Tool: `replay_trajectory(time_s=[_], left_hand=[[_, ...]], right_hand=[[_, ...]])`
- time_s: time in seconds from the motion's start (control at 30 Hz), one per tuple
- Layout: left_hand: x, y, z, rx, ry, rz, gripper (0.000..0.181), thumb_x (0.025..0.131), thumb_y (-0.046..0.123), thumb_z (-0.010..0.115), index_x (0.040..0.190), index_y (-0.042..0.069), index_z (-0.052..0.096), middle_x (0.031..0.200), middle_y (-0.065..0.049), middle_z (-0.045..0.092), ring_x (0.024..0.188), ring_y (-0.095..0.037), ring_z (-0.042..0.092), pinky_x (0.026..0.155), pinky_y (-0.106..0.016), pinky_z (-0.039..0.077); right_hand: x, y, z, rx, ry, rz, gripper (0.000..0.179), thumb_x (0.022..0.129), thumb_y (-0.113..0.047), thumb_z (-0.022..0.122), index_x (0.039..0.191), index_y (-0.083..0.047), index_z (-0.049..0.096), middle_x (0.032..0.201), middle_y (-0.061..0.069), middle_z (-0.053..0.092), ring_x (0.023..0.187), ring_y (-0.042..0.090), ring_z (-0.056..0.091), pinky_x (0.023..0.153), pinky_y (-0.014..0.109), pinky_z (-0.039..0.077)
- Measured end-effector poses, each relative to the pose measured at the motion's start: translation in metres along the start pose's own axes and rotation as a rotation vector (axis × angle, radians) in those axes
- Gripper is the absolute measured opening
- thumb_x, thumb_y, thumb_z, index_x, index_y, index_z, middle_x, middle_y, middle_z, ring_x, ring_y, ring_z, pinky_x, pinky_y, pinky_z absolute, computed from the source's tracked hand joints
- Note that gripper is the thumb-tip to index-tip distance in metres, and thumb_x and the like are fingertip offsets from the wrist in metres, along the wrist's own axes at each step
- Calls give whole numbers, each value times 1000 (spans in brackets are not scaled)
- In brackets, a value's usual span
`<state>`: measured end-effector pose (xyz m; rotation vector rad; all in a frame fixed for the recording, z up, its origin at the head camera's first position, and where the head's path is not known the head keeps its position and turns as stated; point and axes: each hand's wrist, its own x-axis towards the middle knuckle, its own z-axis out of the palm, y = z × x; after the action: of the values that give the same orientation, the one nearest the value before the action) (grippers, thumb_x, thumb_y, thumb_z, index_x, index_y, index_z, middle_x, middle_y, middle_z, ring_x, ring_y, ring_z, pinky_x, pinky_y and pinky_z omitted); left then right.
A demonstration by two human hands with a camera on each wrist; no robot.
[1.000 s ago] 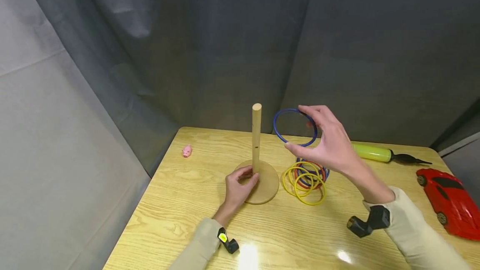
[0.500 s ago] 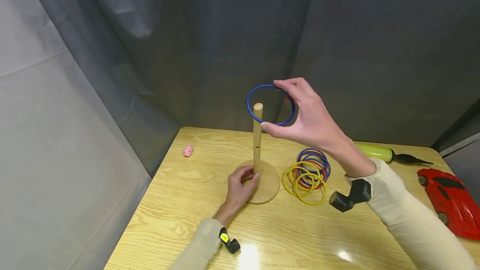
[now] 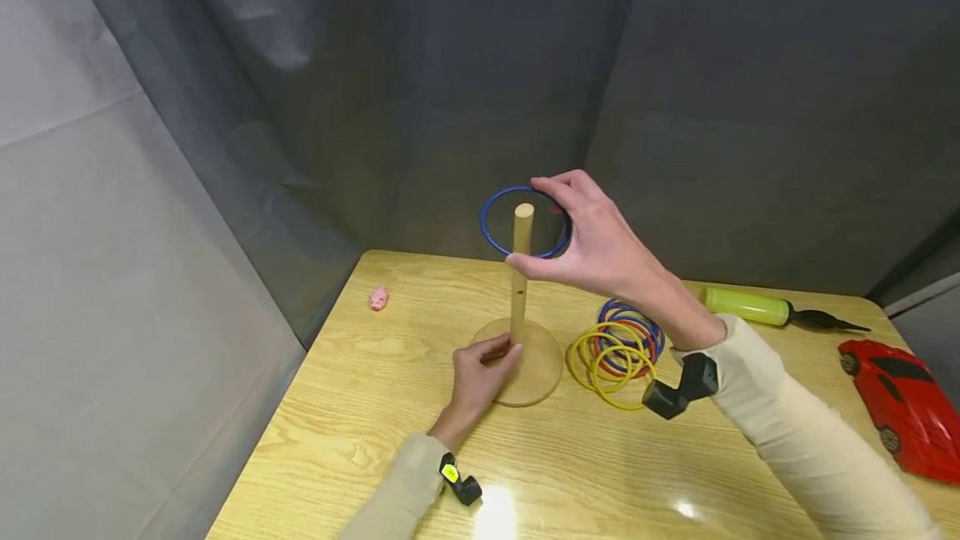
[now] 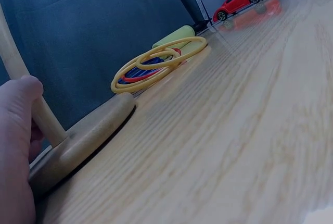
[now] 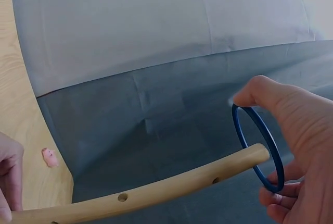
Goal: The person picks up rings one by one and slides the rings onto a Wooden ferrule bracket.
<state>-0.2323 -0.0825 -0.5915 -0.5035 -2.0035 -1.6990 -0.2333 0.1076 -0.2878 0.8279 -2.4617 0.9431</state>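
Note:
My right hand point(image 3: 596, 244) pinches a thin blue ring point(image 3: 482, 228) between thumb and fingers, up at the top of an upright wooden post point(image 3: 519, 307). The post's top end shows inside the ring's outline in the head view and in the right wrist view, where the blue ring point(image 5: 271, 139) stands at the tip. Low down, my left hand point(image 3: 474, 377) grips the foot of the post just above its round wooden base point(image 3: 543, 365). In the left wrist view the thumb of the left hand point(image 4: 15, 130) lies against the post point(image 4: 49, 122).
A pile of yellow, red and blue rings point(image 3: 615, 357) lies right of the base. Farther right are a lime-green pump point(image 3: 746, 307) with a black nozzle and a red toy car point(image 3: 903, 411). A small pink pig point(image 3: 378, 298) stands on the left of the table point(image 3: 360, 407).
The right hand has carried the blue ring left and up from above the ring pile, then slightly down at the post's top. The left hand has stayed at the post's foot.

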Motion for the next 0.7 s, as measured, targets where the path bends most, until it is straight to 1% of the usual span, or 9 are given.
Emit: replay_trajectory(time_s=[0.17, 0.33, 0.5, 0.57, 0.63, 0.7], left_hand=[[-1, 0, 2, -23, -10, 11, 22, 89, 10, 84, 108, -1, 80, 99, -15, 79, 84, -31, 79, 75, -42, 65], [-2, 1, 3, -15, -4, 8, 21, 88, 3, 84, 107, -4, 79, 96, -17, 79, 83, -33, 79, 73, -44, 65], [-5, 1, 2, -48, 18, -14, 22, 85, -5, 84, 105, -8, 78, 95, -22, 78, 83, -41, 77, 74, -54, 64], [-6, 2, 1, -72, 23, -25, 22, 84, -5, 84, 105, -8, 78, 95, -24, 78, 83, -44, 76, 75, -57, 63], [-8, 4, 0, -84, 18, -35, 22, 85, -5, 83, 106, -8, 78, 96, -23, 78, 85, -45, 76, 77, -58, 62], [-9, 6, -2, -82, -2, -52, 23, 87, -1, 83, 109, -6, 78, 100, -21, 78, 90, -42, 76, 82, -56, 62]], right_hand=[[-6, 6, 5, -12, -37, 34, 89, 73, -47, 90, 144, -3, 59, 126, 12, 58, 106, 26, 55, 87, 43, 49], [-12, 12, 12, -11, -63, 64, 90, 74, -48, 89, 146, -3, 57, 123, 11, 56, 103, 25, 53, 85, 42, 48], [-19, 16, 23, 14, -89, 87, 90, 73, -48, 90, 145, -3, 58, 123, 10, 55, 107, 25, 52, 87, 43, 48], [-23, 17, 28, 21, -93, 93, 88, 73, -47, 90, 144, -4, 59, 122, 10, 55, 107, 26, 53, 88, 44, 48], [-26, 20, 32, 23, -97, 97, 88, 72, -46, 91, 143, -4, 59, 121, 10, 55, 106, 27, 53, 90, 45, 48], [-30, 22, 37, 25, -107, 104, 89, 72, -46, 92, 143, -4, 59, 121, 11, 56, 107, 28, 54, 91, 46, 49]])
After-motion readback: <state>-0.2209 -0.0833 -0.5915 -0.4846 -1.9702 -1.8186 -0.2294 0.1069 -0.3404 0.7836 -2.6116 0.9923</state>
